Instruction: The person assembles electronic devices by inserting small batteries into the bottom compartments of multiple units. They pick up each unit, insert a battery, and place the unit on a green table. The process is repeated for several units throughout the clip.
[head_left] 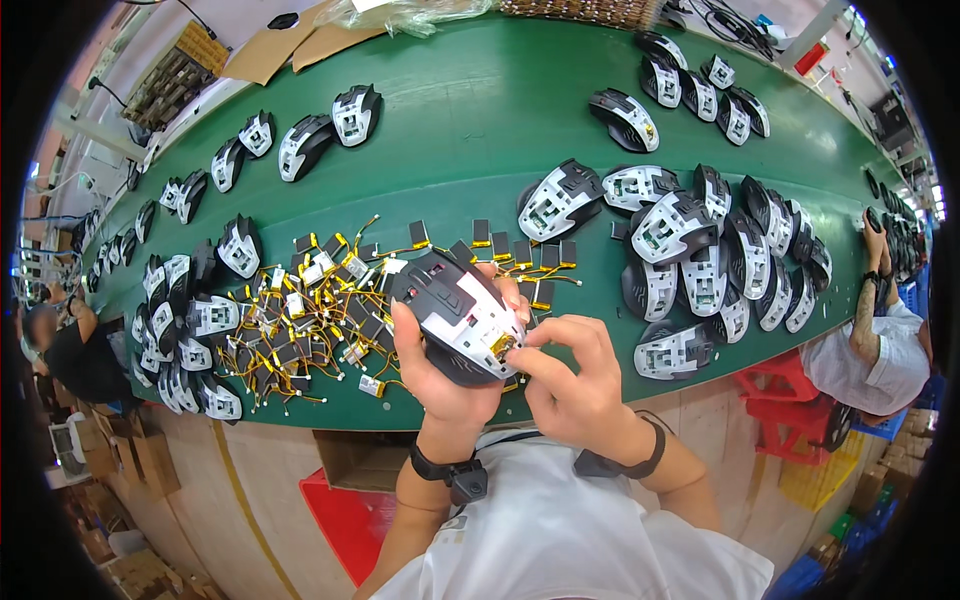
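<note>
My left hand (pixel 450 395) is wrapped round a black and white computer mouse (pixel 462 305) from below, its underside turned up. Small openings show in the white part, and a gold-yellow piece (pixel 502 346) sits at the end nearest my right hand. My right hand (pixel 575 385) has its fingers bent and closed, the fingertips touching the mouse beside that piece. What those fingertips pinch, if anything, is too small to make out. Just beyond and left of the mouse lies a heap of small flat batteries (pixel 300 325) with thin coloured wires.
Similar mice cluster at right (pixel 700 270) and left (pixel 190 320) of the green table (pixel 440 200). More batteries (pixel 481 232) lie beyond my hands. Cardboard (pixel 270 50) lies on the far edge, and a red crate (pixel 345 520) stands below. People sit at both sides.
</note>
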